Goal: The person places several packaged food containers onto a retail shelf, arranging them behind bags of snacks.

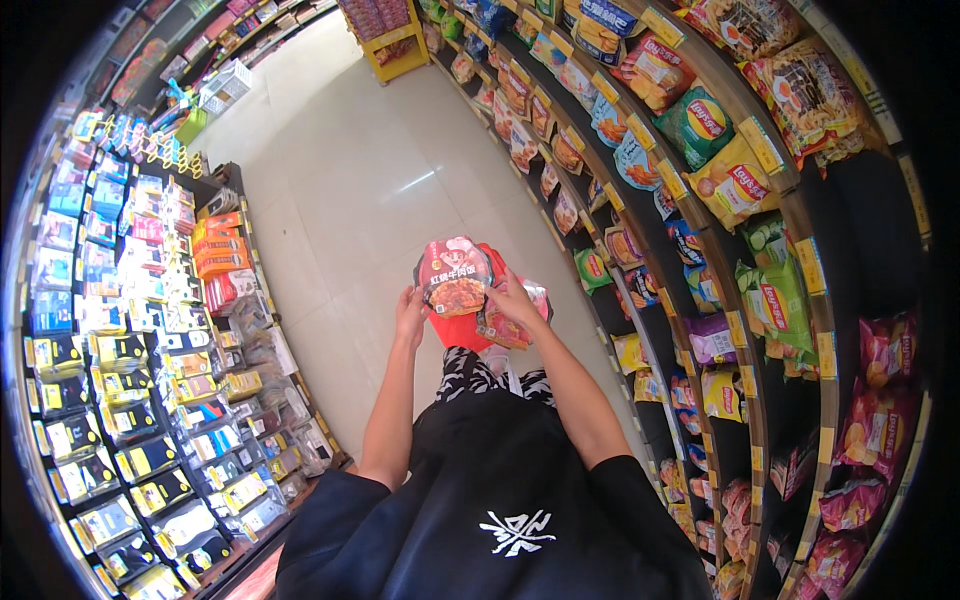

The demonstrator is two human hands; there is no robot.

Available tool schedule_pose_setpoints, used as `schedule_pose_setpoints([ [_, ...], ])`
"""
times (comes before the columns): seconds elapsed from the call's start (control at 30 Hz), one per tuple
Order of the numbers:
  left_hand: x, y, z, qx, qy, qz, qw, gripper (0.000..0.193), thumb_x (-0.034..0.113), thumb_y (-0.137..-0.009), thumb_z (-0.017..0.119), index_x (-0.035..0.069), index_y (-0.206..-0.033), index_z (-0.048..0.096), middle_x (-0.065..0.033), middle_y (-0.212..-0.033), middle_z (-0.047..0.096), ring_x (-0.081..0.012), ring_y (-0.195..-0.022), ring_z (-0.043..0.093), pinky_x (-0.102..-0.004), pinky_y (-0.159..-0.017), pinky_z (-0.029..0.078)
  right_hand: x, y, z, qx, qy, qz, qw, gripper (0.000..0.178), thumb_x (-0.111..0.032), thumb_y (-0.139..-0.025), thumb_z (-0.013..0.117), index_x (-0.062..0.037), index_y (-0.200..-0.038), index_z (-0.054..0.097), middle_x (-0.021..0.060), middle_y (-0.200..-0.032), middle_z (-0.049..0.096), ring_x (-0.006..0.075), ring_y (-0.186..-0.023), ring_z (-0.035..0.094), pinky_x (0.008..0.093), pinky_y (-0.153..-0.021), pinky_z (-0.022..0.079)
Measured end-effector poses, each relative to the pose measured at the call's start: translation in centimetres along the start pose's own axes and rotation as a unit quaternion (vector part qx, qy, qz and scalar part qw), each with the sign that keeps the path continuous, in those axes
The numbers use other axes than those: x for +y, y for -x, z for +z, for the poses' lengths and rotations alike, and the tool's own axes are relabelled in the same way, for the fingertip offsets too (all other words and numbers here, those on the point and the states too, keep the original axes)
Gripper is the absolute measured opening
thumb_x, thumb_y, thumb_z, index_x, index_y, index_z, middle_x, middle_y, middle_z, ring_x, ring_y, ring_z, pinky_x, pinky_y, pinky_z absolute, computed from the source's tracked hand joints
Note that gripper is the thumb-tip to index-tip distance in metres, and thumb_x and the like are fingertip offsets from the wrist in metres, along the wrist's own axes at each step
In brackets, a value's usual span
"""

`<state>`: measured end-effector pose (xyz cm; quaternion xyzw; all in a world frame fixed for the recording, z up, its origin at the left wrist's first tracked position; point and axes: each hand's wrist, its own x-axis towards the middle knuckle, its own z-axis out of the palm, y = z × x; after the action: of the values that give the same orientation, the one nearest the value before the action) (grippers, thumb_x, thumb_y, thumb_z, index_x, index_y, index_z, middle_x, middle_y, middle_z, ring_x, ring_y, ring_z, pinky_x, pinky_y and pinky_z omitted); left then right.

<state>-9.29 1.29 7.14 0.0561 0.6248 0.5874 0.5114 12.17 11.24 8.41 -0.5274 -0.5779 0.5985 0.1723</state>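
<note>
A round-cornered instant rice meal pack (455,278), red and white with a picture of food on its lid, is held up in front of me. My left hand (410,318) is closed on its left edge. On its lower right edge my right hand (514,303) grips it, thumb on the lid. Just below and to the right lies a second red food pack (508,325), partly covered by my right hand and wrist. A plain bright red thing (457,331) shows beneath both; its full shape is hidden.
Curved-looking shelves (640,130) full of snack bags, such as a yellow chip bag (735,185), stand on my right. At left is a rack of small boxed goods (130,350). A tiled floor aisle (330,150) runs ahead toward a yellow display stand (393,50).
</note>
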Motion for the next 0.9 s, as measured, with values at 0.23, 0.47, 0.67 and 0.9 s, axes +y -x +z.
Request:
schedule_pose_setpoints([
  [0.23,1.7,1.3,1.3,-0.052,-0.058,-0.032,0.996,0.056,0.025,-0.09,0.054,0.001,-0.133,0.03,-0.0079,-0.124,0.045,-0.0185,-0.109,0.046,-0.0363,-0.091,0.04,0.1,-1.3,0.7,0.02,0.007,0.048,0.999,0.073,-0.025,-0.077,0.064,0.0063,-0.133,0.03,0.0172,-0.112,0.051,0.0223,-0.102,0.052,0.03,-0.085,0.043],
  [0.47,1.6,1.4,1.1,-0.073,-0.047,-0.013,0.996,0.048,0.023,-0.09,0.053,0.002,-0.129,0.035,-0.0053,-0.116,0.05,-0.0155,-0.107,0.048,-0.0362,-0.09,0.04,-1.5,-0.4,1.4,-0.019,-0.128,0.094,0.987,0.057,-0.009,-0.076,0.061,0.002,-0.127,0.04,0.0119,-0.106,0.054,0.0188,-0.096,0.053,0.0293,-0.083,0.043],
  [0.67,1.1,3.8,2.3,-0.101,0.003,-0.031,0.994,0.045,0.019,-0.09,0.053,0.004,-0.129,0.035,-0.0036,-0.11,0.05,-0.014,-0.104,0.049,-0.0322,-0.088,0.04,-0.3,1.1,0.2,0.057,-0.207,0.037,0.976,0.056,0.005,-0.069,0.053,-0.0004,-0.124,0.041,0.0108,-0.107,0.053,0.0177,-0.095,0.054,0.0248,-0.076,0.045],
  [0.9,0.8,6.7,6.8,-0.159,-0.024,-0.043,0.986,0.041,0.014,-0.089,0.056,0.006,-0.125,0.039,-0.0025,-0.098,0.049,-0.0111,-0.093,0.051,-0.0302,-0.079,0.045,0.6,9.4,-5.5,0.129,-0.313,0.009,0.941,0.061,0.012,-0.06,0.048,-0.0018,-0.12,0.044,0.0099,-0.111,0.051,0.0209,-0.108,0.048,0.0301,-0.085,0.045],
])
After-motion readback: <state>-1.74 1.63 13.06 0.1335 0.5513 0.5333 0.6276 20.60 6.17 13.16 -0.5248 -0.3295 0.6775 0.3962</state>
